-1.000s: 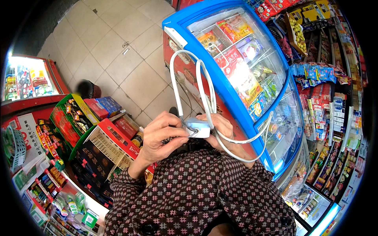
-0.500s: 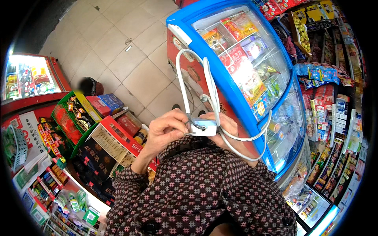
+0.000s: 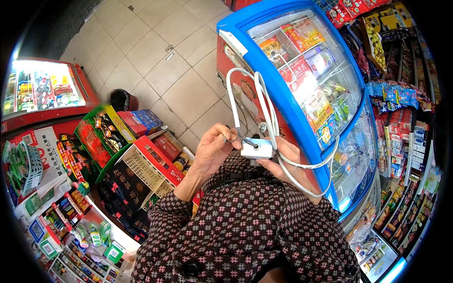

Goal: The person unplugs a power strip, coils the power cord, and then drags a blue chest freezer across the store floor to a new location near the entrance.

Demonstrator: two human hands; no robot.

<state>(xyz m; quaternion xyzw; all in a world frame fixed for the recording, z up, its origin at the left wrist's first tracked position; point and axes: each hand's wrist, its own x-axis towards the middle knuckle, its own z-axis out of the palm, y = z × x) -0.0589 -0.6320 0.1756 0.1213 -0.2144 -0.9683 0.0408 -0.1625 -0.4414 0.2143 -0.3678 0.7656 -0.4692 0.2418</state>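
Held at chest height beside the blue freezer (image 3: 302,118), the white adapter (image 3: 256,148) now sits in the right hand (image 3: 288,162), its grip closed round it. The left hand (image 3: 214,151) has shifted to pinch the plug end of the white cable (image 3: 264,101), whose loops have risen taller than a second ago.

Open tiled floor (image 3: 155,61) is lying ahead and to the left, giving the widest free room. On the right, the blue-rimmed chest freezer (image 3: 302,108) is standing close, blocking that side. The looped white cable (image 3: 264,99) is arching up over both hands, crowding the space above them. Lower left, the cream basket (image 3: 146,172) and stacked red boxes (image 3: 163,146) are hemming in the left hand (image 3: 214,151); the green crate (image 3: 101,137) is standing beyond them.
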